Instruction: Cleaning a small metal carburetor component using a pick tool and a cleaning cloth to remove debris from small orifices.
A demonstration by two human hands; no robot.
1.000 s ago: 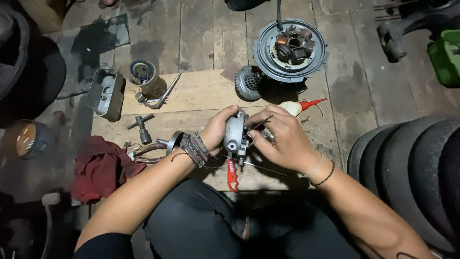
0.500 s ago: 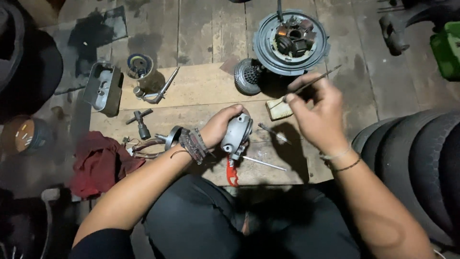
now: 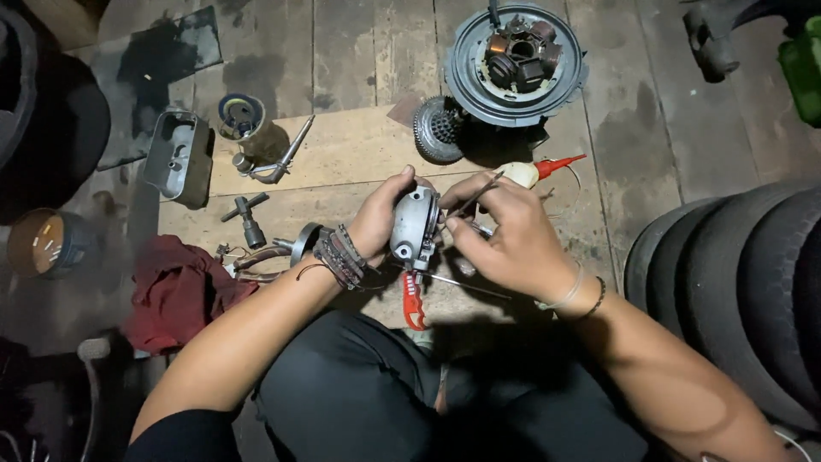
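My left hand [image 3: 380, 216] grips a small round grey metal engine part [image 3: 416, 227] above my lap. My right hand [image 3: 505, 231] pinches a thin metal rod [image 3: 475, 198] whose lower end meets the part's right edge. Red-handled pliers [image 3: 415, 301] lie on the wooden board just below the part, beside a long thin metal pin [image 3: 466, 284]. A small squeeze bottle with a red nozzle [image 3: 537, 171] lies behind my right hand.
A round stator plate with coils [image 3: 516, 62] and a toothed gear [image 3: 438, 130] sit at the far end. At left lie a grey metal cover [image 3: 178, 157], a bent tube [image 3: 278, 160], a T-shaped tool [image 3: 248, 218] and a red rag [image 3: 175, 291]. Stacked tyres [image 3: 735, 282] stand at right.
My right hand came back down from a raised position with the thin rod and brought its tip to the grey part. My left hand kept its hold.
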